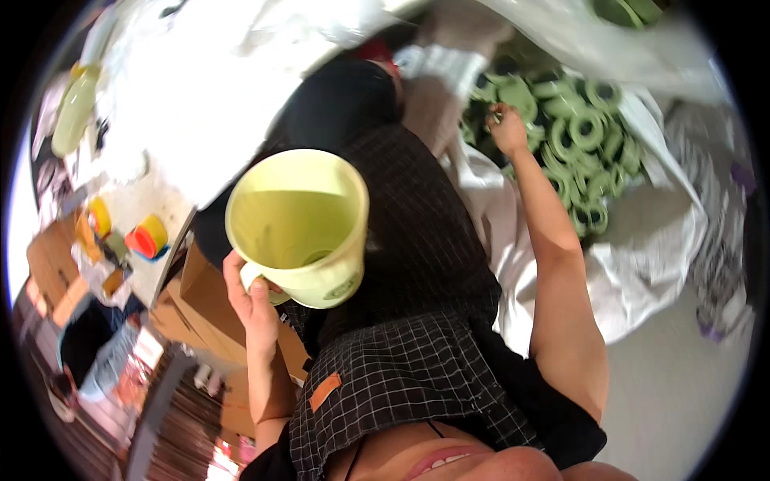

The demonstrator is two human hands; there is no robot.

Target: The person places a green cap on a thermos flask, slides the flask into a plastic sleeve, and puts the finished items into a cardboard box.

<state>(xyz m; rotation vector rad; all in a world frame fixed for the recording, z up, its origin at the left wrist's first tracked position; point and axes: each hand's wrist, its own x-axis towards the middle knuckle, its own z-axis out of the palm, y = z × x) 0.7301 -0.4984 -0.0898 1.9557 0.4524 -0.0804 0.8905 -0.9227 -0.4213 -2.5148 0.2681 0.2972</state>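
Observation:
A large pale green plastic mug (341,276) tilts in front of my lap, its wide mouth turned up so that the inside shows. My left hand (258,309) is closed round its handle, at the mug's lower left. My right arm stretches out to the far right, over an open white woven sack. There my right hand (507,132), its fingers curled, is at a heap of green plastic parts (589,128), many of them ring-shaped. What those fingers hold, if anything, is too small to make out.
The white woven sack (642,280) stands on the floor at the right. At the left is a worktable (172,204) with white sheeting and an orange-and-yellow tape roll (147,236). Below the table's edge sits a cardboard box (212,301). Clear plastic film (593,48) hangs at the upper right.

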